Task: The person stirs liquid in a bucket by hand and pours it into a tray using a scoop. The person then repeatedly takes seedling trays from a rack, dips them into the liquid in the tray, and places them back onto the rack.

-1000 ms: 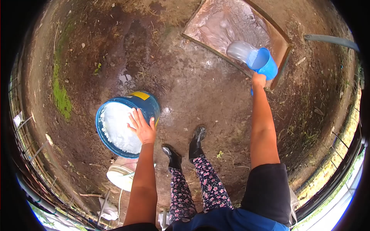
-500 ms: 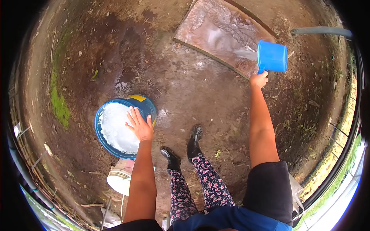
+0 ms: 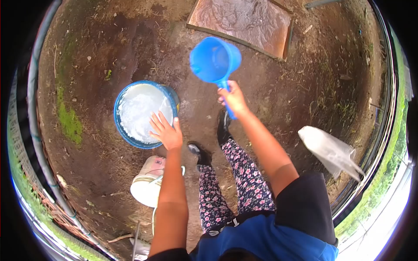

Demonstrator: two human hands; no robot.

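Note:
My right hand [image 3: 233, 98] is wrapped round the handle of a blue dipper [image 3: 234, 56]. Held over the ground in the middle of the view, the dipper has its mouth turned up toward me and shows no load inside. A blue bucket [image 3: 116, 114] stands to the left, filled nearly to the rim with whitish, foamy liquid [image 3: 141, 108]. Over the near right side of that bucket, my left hand [image 3: 167, 132] is spread flat with its fingers apart, overlapping the rim in this view. At the top lies a shallow wooden-edged tray [image 3: 284, 56] with a wet, wrinkled brown surface.
A smaller whitish bucket [image 3: 147, 187] stands beside my left forearm. On the right lies a translucent plastic bag [image 3: 328, 150]. My black boots [image 3: 224, 126] are on bare brown soil, and pipe railing [image 3: 35, 87] curves along the left side.
My right hand has brought the dipper left and back from the tray, where it was pouring whitish liquid. The pour has stopped. My left hand stays by the blue bucket.

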